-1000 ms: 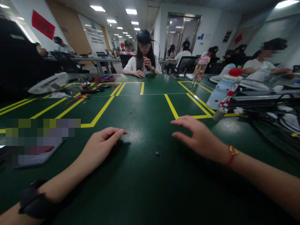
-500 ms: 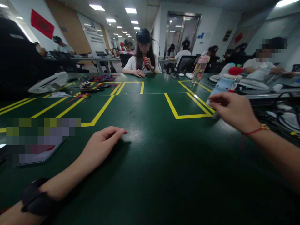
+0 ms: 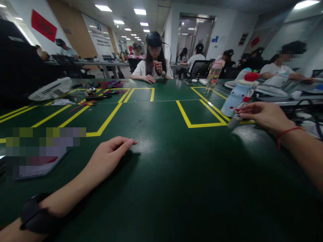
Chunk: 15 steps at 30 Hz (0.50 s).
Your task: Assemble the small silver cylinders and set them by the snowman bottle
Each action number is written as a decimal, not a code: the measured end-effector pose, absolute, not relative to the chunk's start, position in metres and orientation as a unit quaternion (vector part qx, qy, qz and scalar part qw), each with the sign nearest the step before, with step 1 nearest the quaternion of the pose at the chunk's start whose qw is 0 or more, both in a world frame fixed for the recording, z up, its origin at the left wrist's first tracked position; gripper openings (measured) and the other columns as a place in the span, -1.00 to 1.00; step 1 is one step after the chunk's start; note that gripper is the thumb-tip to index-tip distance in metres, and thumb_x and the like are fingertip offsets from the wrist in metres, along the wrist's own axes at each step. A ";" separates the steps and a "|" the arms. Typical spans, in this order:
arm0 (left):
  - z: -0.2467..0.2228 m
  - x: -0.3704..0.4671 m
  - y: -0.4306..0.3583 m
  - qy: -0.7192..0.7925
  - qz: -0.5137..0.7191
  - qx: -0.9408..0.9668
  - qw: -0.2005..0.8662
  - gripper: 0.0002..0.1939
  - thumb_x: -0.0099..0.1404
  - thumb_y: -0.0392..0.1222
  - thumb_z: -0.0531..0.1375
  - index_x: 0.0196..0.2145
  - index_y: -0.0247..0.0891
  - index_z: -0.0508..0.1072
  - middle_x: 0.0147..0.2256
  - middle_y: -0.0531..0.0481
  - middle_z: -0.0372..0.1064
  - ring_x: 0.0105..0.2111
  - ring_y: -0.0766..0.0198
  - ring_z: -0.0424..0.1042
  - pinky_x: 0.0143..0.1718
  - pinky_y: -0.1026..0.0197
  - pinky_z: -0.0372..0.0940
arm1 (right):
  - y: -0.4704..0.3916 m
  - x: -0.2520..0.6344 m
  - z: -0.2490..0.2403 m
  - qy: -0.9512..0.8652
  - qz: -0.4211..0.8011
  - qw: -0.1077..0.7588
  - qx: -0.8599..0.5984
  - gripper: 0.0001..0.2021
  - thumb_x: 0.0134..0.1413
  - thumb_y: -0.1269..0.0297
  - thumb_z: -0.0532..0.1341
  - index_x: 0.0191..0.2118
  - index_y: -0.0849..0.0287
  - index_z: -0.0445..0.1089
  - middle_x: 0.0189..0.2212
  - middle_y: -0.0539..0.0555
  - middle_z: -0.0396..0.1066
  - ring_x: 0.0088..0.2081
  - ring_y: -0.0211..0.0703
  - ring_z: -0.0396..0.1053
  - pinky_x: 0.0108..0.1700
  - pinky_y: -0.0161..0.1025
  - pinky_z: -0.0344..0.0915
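Observation:
My left hand (image 3: 111, 151) rests on the green table (image 3: 161, 188), its thumb against loosely curled fingers and nothing visible in them. On the right, the thumb and fingers of my right hand (image 3: 266, 116) are pinched at the top of a small grey metal cylinder (image 3: 234, 121), which is tilted and touches or nearly touches the table. A bit of red shows at the fingertips; whether it belongs to the cylinder I cannot tell. Just behind stands a light blue bottle (image 3: 234, 97) with a red and white top.
Yellow tape (image 3: 208, 125) marks rectangles on the table. At the left are a blurred flat packet (image 3: 47, 164), wires and small parts (image 3: 93, 94) and a white fan (image 3: 51, 89). A pink-lidded bottle (image 3: 215, 75) stands farther back. Across the table sits a person (image 3: 151, 69). Cables lie at right.
My right hand has moved right and slightly down, its fingertips now at the top of the grey cylinder, which shows more fully. My left hand has stayed put.

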<state>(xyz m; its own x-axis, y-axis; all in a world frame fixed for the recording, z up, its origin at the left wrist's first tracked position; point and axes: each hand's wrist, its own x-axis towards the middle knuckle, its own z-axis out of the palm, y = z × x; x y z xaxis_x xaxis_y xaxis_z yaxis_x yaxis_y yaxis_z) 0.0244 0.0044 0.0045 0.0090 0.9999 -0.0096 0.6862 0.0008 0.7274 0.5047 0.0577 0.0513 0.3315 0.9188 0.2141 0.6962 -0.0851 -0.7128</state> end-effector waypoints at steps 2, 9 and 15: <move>0.004 0.024 0.004 0.646 0.277 0.651 0.286 -0.58 0.23 0.21 0.10 -0.20 -0.11 0.54 -0.53 0.11 0.29 -0.60 0.30 0.22 -0.57 0.27 0.08 | 0.060 0.506 0.049 -0.546 0.147 0.395 -0.724 -0.66 -0.09 0.34 0.32 -0.13 0.36 0.41 -0.20 0.31 0.46 -0.29 -0.31 0.43 -0.18 -0.31 0.32; 0.005 0.024 0.003 0.642 0.276 0.660 0.276 -0.59 0.24 0.20 0.09 -0.21 -0.11 0.55 -0.54 0.11 0.31 -0.60 0.30 0.24 -0.55 0.26 0.09 | 0.058 0.506 0.048 -0.553 0.159 0.399 -0.714 -0.66 -0.06 0.34 0.31 -0.13 0.40 0.41 -0.20 0.33 0.45 -0.28 -0.31 0.43 -0.15 -0.29 0.32; 0.003 0.022 0.005 0.641 0.269 0.666 0.270 -0.58 0.26 0.19 0.08 -0.20 -0.13 0.54 -0.52 0.10 0.33 -0.56 0.28 0.28 -0.53 0.26 0.10 | 0.062 0.513 0.049 -0.553 0.183 0.387 -0.715 -0.61 -0.19 0.38 0.38 -0.14 0.31 0.43 -0.19 0.22 0.48 -0.26 -0.26 0.44 -0.13 -0.28 0.36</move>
<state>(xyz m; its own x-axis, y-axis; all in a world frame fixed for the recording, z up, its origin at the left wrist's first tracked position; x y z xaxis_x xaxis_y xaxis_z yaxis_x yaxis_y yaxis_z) 0.0220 0.0051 0.0029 0.0339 0.9993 0.0128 0.7083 -0.0331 0.7051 0.5133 0.0620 0.0491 0.3217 0.9322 0.1658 0.6490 -0.0896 -0.7555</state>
